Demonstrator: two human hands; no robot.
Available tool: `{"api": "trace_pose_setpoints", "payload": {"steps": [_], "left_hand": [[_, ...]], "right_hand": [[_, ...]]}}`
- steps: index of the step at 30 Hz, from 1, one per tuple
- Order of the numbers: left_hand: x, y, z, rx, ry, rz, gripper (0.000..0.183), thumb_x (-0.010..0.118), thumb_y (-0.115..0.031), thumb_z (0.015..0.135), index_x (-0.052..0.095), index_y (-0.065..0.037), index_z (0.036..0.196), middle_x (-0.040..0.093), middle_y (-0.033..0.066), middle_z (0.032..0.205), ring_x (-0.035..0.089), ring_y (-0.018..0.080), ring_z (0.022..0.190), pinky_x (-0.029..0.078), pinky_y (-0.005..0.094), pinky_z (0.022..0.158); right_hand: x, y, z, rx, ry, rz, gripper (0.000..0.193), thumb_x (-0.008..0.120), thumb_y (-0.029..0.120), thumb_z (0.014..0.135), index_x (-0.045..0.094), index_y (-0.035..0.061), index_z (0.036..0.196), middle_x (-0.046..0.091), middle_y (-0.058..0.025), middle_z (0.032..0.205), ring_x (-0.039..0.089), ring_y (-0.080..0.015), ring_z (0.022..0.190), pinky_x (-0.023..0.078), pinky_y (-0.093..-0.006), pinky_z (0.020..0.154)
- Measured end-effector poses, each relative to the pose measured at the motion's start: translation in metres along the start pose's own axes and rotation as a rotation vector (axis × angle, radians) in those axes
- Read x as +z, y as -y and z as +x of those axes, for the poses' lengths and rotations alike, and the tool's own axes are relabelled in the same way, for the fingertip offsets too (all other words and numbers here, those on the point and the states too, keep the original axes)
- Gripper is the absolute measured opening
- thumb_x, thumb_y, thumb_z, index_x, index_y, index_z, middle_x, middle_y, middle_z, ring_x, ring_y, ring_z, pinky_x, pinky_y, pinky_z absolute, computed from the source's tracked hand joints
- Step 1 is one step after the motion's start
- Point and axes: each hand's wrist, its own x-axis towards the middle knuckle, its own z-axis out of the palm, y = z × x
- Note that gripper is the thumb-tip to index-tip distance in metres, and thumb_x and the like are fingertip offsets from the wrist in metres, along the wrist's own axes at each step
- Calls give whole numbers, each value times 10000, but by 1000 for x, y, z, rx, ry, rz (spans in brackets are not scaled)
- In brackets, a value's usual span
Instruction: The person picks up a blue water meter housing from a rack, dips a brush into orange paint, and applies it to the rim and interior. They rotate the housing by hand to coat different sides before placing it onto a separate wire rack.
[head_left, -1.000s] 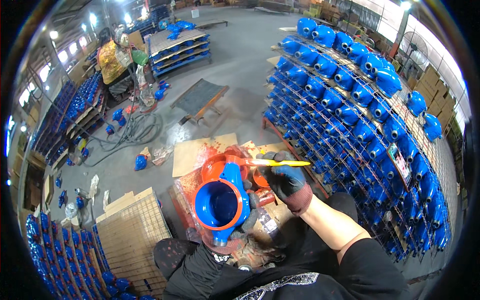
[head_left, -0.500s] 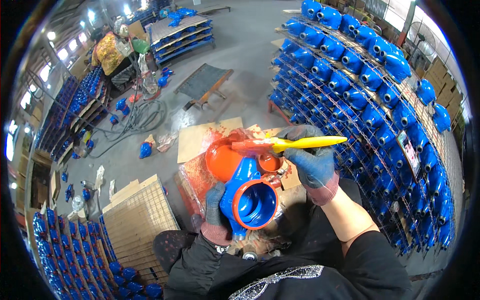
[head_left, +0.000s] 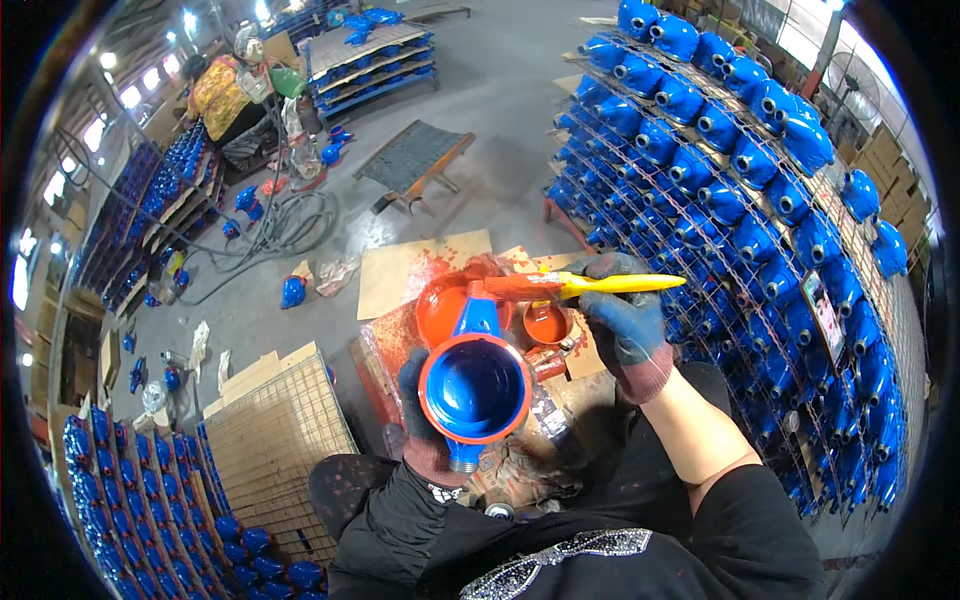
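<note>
My left hand (head_left: 418, 415), in a dark glove with a reddish cuff, is closed around the left side of a blue water meter body (head_left: 477, 388). Its round bowl opens up toward me, with an orange-red rim. One pipe end points away from me, the other toward me. In my gloved right hand (head_left: 628, 318) is a paintbrush (head_left: 625, 284), held by its yellow handle and pointing left. Its red-coated bristles lie at the body's far pipe end and appear to touch it. Beyond the body sits a basin of red paint (head_left: 437, 312); a small cup of red paint (head_left: 548, 322) is beside it.
Paint-spattered cardboard (head_left: 400, 275) lies under the basin. A tall rack of blue meter bodies (head_left: 700, 170) stands at right, with a phone (head_left: 822, 308) on its side. Lower left are a mesh panel (head_left: 285, 430) and more bodies. A low bench (head_left: 415, 160) and hoses (head_left: 285, 240) lie ahead.
The meter body has shifted slightly left and turned, so its bowl faces up more squarely and its far pipe end meets the bristles. The brush has tipped slightly; both hands keep their hold.
</note>
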Motion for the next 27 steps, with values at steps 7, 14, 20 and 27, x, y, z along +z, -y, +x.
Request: {"api": "trace_pose_setpoints", "payload": {"steps": [7,14,20,27], "left_hand": [[25,-24,-2,189,-10,24,671,453,-570,924,469,-41,1336,554,162,1302,563,322,1165,480,490,967],[51,-56,-14,631,-70,24,628,474,-560,923,444,-112,1362,521,109,1331,551,317,1160,454,499,990],[47,-71,2,405,-76,42,541,459,-546,939,558,-101,1232,675,192,939,673,355,706,575,411,506],[-22,-85,5,413,147,117,612,569,-465,908,425,-127,1396,579,190,1227,637,403,936,612,468,695]], "right_hand": [[0,-35,20,154,-65,-220,220,650,-24,807,626,5,1023,660,-97,984,634,-153,874,515,-288,817],[4,-91,41,7,391,-665,208,624,-2,802,651,48,1002,657,-74,974,632,-180,907,499,-301,831],[8,-162,55,93,675,-1236,316,687,146,738,696,164,1054,686,-127,1050,646,-327,992,498,-428,850],[26,-109,49,268,843,-1470,313,699,213,730,677,193,1042,700,-75,985,665,-333,912,515,-453,748]]}}
